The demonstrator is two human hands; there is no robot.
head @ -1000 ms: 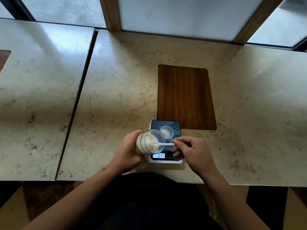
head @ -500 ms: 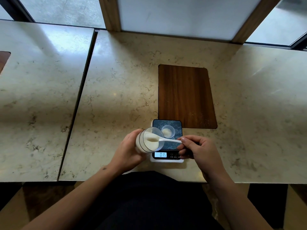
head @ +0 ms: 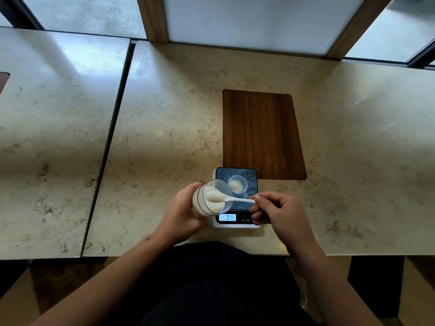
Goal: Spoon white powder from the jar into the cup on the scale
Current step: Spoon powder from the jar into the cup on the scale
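Head view: left hand (head: 182, 212) grips the tilted jar (head: 210, 198) just left of the scale (head: 236, 198) on the bench (head: 164, 137). Right hand (head: 277, 215) pinches the spoon (head: 226, 200), its powder-filled bowl inside the jar mouth. Cup (head: 237, 184) with powder sits on the scale.

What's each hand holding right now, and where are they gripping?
The left hand grips the tilted jar around its body. The right hand pinches the white spoon by its handle end, bowl inside the jar's mouth.
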